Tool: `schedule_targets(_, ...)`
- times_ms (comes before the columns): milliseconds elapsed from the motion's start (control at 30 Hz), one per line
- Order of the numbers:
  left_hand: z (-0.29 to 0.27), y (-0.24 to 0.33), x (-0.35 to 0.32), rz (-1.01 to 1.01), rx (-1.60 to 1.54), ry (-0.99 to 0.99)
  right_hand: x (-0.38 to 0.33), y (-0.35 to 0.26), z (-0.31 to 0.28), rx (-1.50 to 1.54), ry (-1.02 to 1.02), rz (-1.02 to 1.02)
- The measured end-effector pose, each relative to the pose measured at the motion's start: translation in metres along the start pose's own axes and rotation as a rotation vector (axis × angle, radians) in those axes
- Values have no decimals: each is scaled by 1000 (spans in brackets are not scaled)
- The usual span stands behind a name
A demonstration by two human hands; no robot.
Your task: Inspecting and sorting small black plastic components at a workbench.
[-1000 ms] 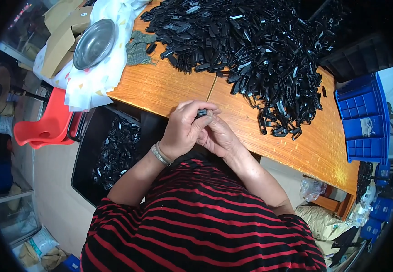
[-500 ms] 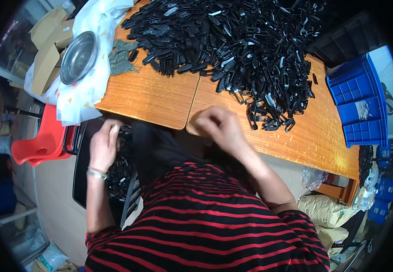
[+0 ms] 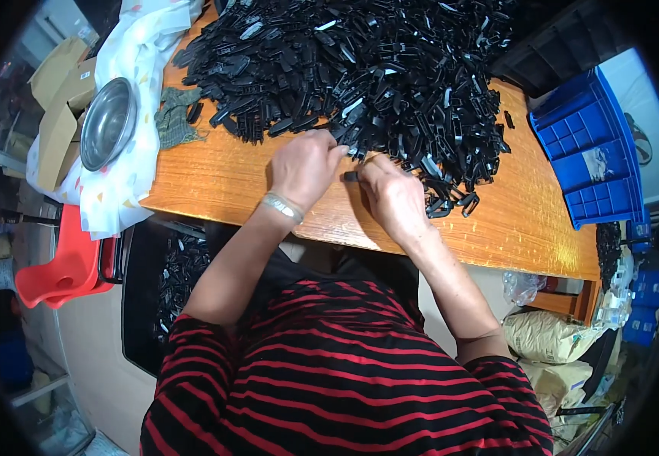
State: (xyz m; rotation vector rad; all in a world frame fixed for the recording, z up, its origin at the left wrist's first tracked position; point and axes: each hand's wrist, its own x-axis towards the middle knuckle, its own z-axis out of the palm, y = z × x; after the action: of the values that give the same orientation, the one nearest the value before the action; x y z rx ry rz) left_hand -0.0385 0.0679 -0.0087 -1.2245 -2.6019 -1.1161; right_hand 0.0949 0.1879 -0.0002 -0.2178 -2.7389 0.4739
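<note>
Much appears left: a large black-part heap (image 3: pixel 375 76) on the surface (image 3: pixel 230 171). Right hand's (image 3: pixel 396 196) grip pinches a black piece (image 3: pixel 352 176) (left hand's (image 3: pixel 303 169): cannot tell).

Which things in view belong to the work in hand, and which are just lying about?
Belong to the work:
left hand and right hand, at the pile's near edge
pile of black parts
wooden table, bearing the pile
black bin of dark parts, probably

Seemingly just lying about:
metal bowl
green cloth
cardboard box
red chair
blue crate, though its use isn't clear
</note>
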Motion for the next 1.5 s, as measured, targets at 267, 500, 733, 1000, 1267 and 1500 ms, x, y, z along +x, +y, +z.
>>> schedule_targets(267, 14, 3, 9, -38, 49, -22, -16, 9, -13, 172, -9, -205)
schedule_targets(500, -23, -9, -11, -46, 75, -136, -24, 0, -14, 180, 74, 70)
schedule_targets(733, -19, -5, -13, 62, 178, -148, -15, -22, -1, 24, -76, 237)
schedule_targets(1000, -19, -20, -29, -303, -875, -258, -22, -16, -9, 73, -112, 143)
schedule_targets(1267, -25, 0, -40, -332, -1240, -286, -9, -29, -14, 537, 234, 207)
schedule_targets(1500, -20, 6, -44, -235, -1211, -179, -8, -30, -11, 579, 252, 150)
